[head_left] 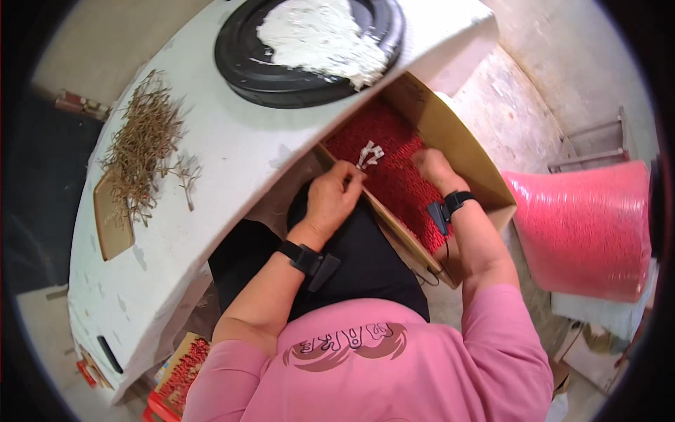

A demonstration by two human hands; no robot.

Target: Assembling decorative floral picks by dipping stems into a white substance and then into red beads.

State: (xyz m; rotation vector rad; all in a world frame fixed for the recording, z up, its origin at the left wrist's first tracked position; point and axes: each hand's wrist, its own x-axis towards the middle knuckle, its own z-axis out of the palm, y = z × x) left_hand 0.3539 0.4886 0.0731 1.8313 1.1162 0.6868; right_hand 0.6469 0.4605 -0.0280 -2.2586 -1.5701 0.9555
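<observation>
My left hand (333, 201) is closed at the near left edge of the cardboard box (460, 123), pinching a small branched twig (368, 154). White paste-like lumps coat the twig's tips, which stand over the red pieces. Inside the box lies a deep layer of small red pieces (394, 176), too small to tell their kind. My right hand (434, 169) reaches over the box's right side, its fingers curled down at the red pieces. Whatever those fingers hold is hidden.
On the white-covered table (232, 151) sit a black round lid-like disc (242, 77) smeared with white paste (316, 35) and a pile of dry brown twigs (144, 141) on cardboard. A big clear bag of red pieces (583, 232) stands at right; a red-filled tray (184, 369) sits lower left.
</observation>
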